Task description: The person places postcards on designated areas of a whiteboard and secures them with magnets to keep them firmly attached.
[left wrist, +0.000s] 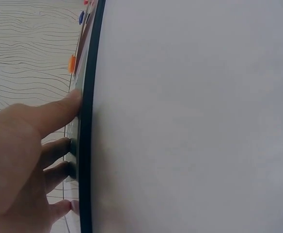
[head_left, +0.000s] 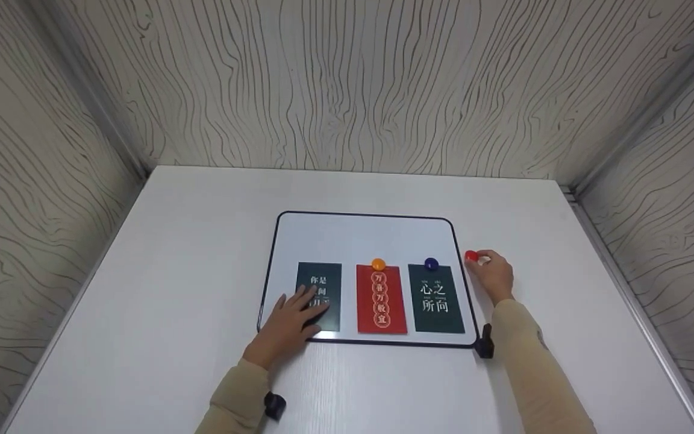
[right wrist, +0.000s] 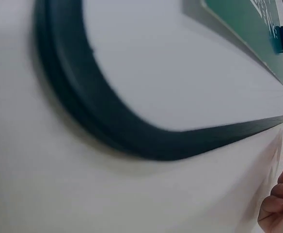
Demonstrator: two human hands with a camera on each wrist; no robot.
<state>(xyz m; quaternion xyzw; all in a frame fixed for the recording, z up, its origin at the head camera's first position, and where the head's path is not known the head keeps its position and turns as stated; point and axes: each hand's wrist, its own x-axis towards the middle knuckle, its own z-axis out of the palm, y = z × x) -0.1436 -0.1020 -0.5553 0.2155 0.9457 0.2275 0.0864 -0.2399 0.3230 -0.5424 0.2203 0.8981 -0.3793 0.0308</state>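
My left hand lies with spread fingers on a dark green card at the left of a black-framed whiteboard; part of its printed writing is hidden. Between the thumb and fingers of my right hand a red round magnet is pinched, just off the board's right edge. A red card in the middle has an orange magnet at its top edge. On the right, another green card carries a dark blue magnet at its top.
The whiteboard lies on a white table with patterned panels behind and at both sides. A black wrist camera sits near the board's lower right corner; another camera is at the left wrist.
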